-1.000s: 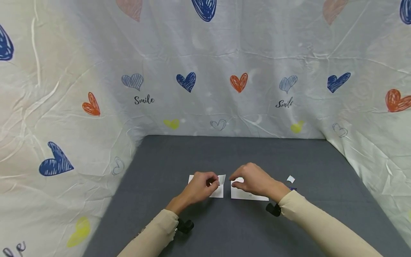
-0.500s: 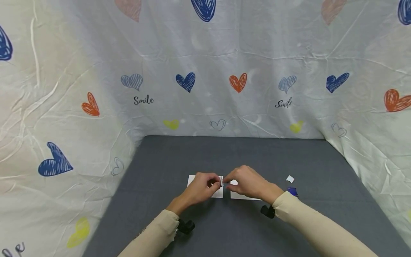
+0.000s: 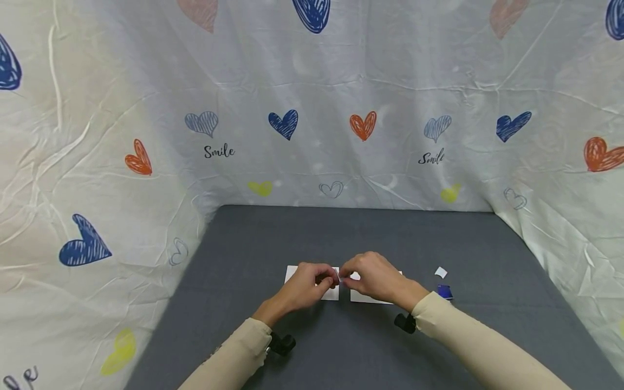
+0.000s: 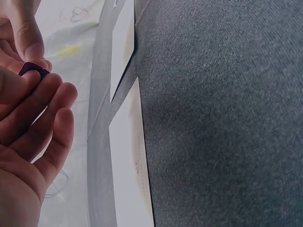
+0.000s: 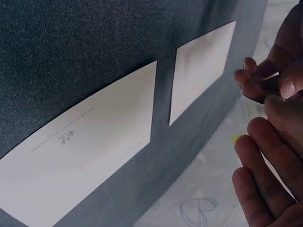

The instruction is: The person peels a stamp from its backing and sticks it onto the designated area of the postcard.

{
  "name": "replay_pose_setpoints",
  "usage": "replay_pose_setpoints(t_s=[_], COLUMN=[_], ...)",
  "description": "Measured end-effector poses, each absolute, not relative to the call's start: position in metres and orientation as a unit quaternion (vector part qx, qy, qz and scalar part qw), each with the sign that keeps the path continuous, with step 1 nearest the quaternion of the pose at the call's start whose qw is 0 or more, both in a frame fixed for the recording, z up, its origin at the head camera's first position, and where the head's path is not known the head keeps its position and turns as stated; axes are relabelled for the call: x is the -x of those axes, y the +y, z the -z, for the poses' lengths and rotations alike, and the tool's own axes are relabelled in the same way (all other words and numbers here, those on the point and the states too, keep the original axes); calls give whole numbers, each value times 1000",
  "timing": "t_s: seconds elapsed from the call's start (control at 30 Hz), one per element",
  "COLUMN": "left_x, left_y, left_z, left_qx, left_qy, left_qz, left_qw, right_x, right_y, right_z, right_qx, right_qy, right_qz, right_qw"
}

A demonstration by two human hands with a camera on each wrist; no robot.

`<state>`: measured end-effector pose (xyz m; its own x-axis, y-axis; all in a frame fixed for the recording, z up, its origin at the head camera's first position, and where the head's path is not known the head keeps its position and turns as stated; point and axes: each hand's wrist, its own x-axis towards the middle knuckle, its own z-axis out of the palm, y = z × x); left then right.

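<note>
My left hand (image 3: pixel 308 283) pinches a small thin piece (image 4: pixel 34 68) that looks dark in the left wrist view. From the head its face looks pale. The thumb and index finger of my right hand (image 3: pixel 372 277) meet at the same piece and pinch its edge, while its other fingers are loosely bent. Most of the piece is hidden by fingertips. Beneath the left hand lies a white card (image 3: pixel 332 294). A second white card (image 3: pixel 368 298) with faint print lies under the right hand, a narrow gap away from the first.
To the right of the hands, a small white square (image 3: pixel 441 272) and a small blue piece (image 3: pixel 444 292) lie on the grey tabletop (image 3: pixel 385 233). A white curtain (image 3: pixel 322 70) printed with hearts hangs behind the table and along both sides.
My right hand has moved left to meet the left hand, and its fingertips now pinch the small piece. The blue piece on the table has come into fuller view. My left hand has barely moved.
</note>
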<state>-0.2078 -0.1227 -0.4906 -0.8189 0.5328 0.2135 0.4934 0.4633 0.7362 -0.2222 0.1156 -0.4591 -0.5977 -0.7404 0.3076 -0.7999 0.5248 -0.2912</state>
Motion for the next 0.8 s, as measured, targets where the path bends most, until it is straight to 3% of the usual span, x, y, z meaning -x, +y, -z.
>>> replay_pose_setpoints(t_s=[0.2, 0.4, 0.8], left_x=[209, 213, 218], left_y=[-126, -127, -128], left_z=[489, 488, 477], left_qx=[-277, -247, -251], left_qy=[865, 868, 871], left_qz=[-419, -427, -417], left_qw=[0, -50, -69], right_x=[223, 227, 234], right_y=[118, 120, 116], right_z=[456, 454, 446], right_qx=[-429, -401, -378], right_qy=[-875, -880, -874], right_qz=[-208, -245, -303], right_qw=[89, 64, 34])
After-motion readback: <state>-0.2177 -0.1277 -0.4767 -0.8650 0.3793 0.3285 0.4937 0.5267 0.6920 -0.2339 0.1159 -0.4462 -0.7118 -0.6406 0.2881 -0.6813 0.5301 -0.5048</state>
